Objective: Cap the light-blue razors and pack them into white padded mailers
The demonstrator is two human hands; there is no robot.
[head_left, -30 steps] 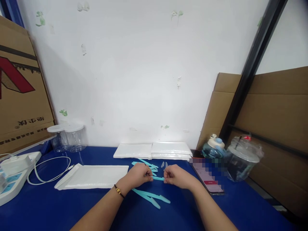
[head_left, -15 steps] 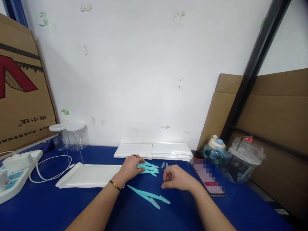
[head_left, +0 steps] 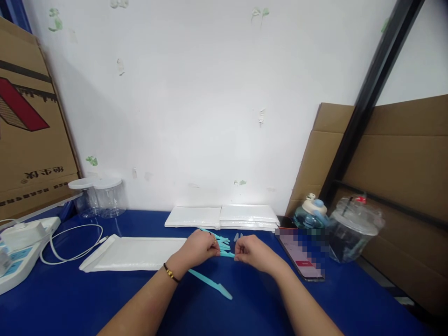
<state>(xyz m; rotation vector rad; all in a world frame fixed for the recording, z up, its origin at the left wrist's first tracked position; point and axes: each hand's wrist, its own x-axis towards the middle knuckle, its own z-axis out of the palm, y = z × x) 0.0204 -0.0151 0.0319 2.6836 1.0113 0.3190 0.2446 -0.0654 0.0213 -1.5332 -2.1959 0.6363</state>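
My left hand (head_left: 201, 246) is closed on a slim turquoise eyebrow razor (head_left: 227, 254), which stretches across to my right hand (head_left: 257, 254). The right fingers pinch its tip end; whether a small cap is also in them I cannot make out. Just behind, a loose pile of similar turquoise razors (head_left: 224, 241) lies on the blue table, partly covered by my left hand. One more razor (head_left: 212, 283) rests alone nearer to me, its thin end beside my left wrist. Small translucent caps (head_left: 237, 237) lie behind my right hand.
A white padded mailer (head_left: 140, 253) lies left, with stacked white mailers (head_left: 249, 217) against the wall. Clear jars (head_left: 109, 200), a white cable (head_left: 72, 228) and a power strip (head_left: 21, 254) stand left. A phone (head_left: 301, 255), a bottle (head_left: 310, 214) and a lidded plastic cup (head_left: 353, 231) are right.
One of the two razors lying in front has been picked up and is now between my hands. My left hand has come off the pile toward me, and my right hand has moved slightly up.
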